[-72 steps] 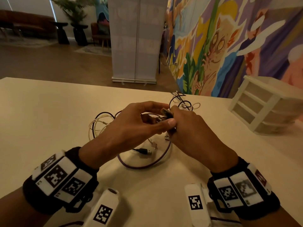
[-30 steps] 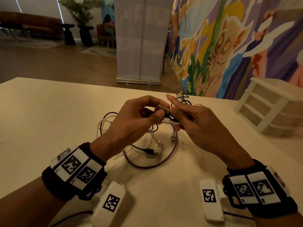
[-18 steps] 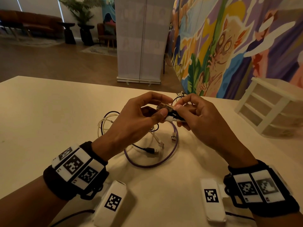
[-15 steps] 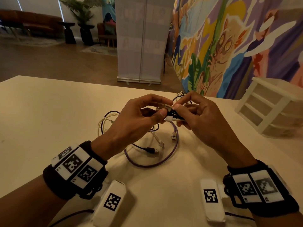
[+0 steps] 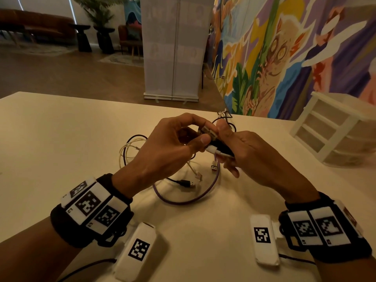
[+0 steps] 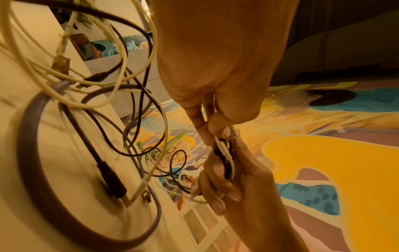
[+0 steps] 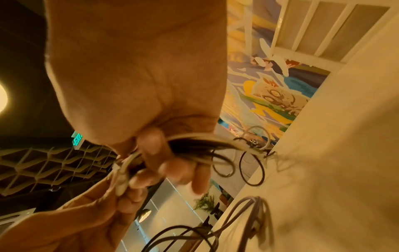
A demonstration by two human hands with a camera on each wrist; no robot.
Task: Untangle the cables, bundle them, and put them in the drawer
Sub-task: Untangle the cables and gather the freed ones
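At frame centre, the left hand (image 5: 168,147) and right hand (image 5: 250,153) both pinch the cable bundle (image 5: 218,148) above the table (image 5: 61,139).

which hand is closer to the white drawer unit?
Right. The right hand is on the side of the drawer unit, apart from it; the left hand sits farther away.

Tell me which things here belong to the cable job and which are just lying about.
Job: cables, both hands' fingers pinching the gathered ends, drawer unit.
Lying about: two white tagged boxes on the table, banner stand, mural.
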